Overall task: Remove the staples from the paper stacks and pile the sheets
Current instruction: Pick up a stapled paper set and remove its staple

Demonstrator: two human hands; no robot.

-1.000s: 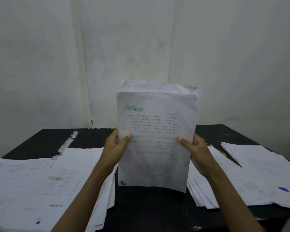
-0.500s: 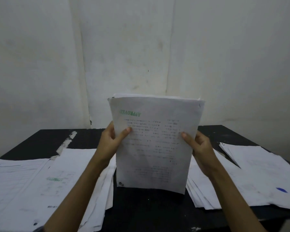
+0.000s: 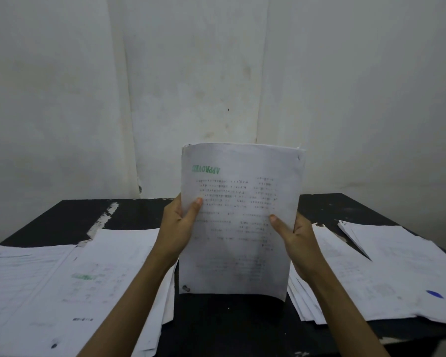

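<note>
I hold a stack of printed sheets (image 3: 240,228) upright over the middle of the black table (image 3: 62,217), its bottom edge at or near the tabletop. The front page is upside down, with a green "APPROVED" stamp near the top. My left hand (image 3: 178,225) grips the stack's left edge, thumb on the front. My right hand (image 3: 294,240) grips the right edge the same way. No staple can be made out in this blurred view.
Spread piles of white sheets (image 3: 70,287) cover the table's left side. More piles (image 3: 386,269) lie on the right, one with a small blue mark (image 3: 434,294). A white wall (image 3: 191,86) stands right behind the table.
The sheets that stuck up unevenly behind the front page have dropped level with it, so the stack's top edge is now even. Both hands keep their grip at the sides.
</note>
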